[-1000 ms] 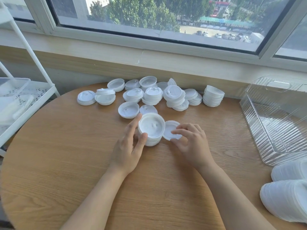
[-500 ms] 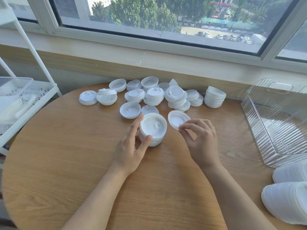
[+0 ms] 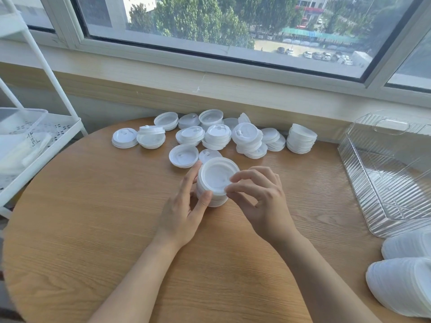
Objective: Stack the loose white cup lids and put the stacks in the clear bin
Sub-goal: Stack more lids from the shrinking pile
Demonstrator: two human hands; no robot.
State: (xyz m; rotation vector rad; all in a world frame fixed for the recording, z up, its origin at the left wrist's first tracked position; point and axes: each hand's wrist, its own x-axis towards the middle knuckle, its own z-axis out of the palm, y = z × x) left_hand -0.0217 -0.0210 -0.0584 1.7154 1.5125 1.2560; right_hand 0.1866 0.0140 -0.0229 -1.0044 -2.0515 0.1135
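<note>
On the table (image 3: 116,229), both hands steady a lid stack (image 3: 215,183)

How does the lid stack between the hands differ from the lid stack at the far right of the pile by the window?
The stack between the hands stands alone near the table's middle; the far-right stack sits at the pile's end near the wall. The near one is held by the left hand, with the right hand at its top rim; the far one is untouched. The near one stands straight; the far one leans a little. Both are white lids, open side up.
</note>
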